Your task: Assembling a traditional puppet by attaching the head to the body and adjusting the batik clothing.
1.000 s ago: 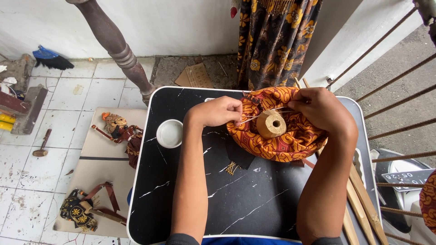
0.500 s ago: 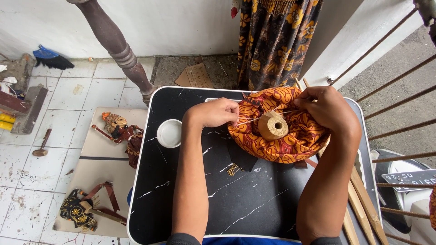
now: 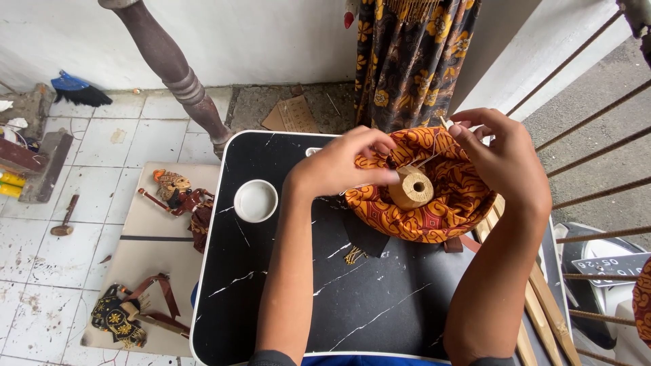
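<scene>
Two hands work at the table's far edge — left hand [image 3: 346,166] grasping the wooden spool [image 3: 411,188] on batik cloth [image 3: 441,210], right hand [image 3: 505,159] pinching its white thread [image 3: 428,160].

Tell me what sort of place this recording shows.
Probably a home porch or veranda used as a craft spot: tiled floor with a turned post, a small black marble-patterned table, and rod puppets laid on cardboard beside it.

Plate [image 3: 608,263]: a vehicle's number plate at the frame's right edge, behind the railing bars, beyond the desk's right edge. Rectangular, dark ground with pale characters, tilted slightly.

Cardboard [image 3: 293,115]: flat brown piece on the floor past the desk's far edge, faint markings. No screens or packages seen.
</scene>
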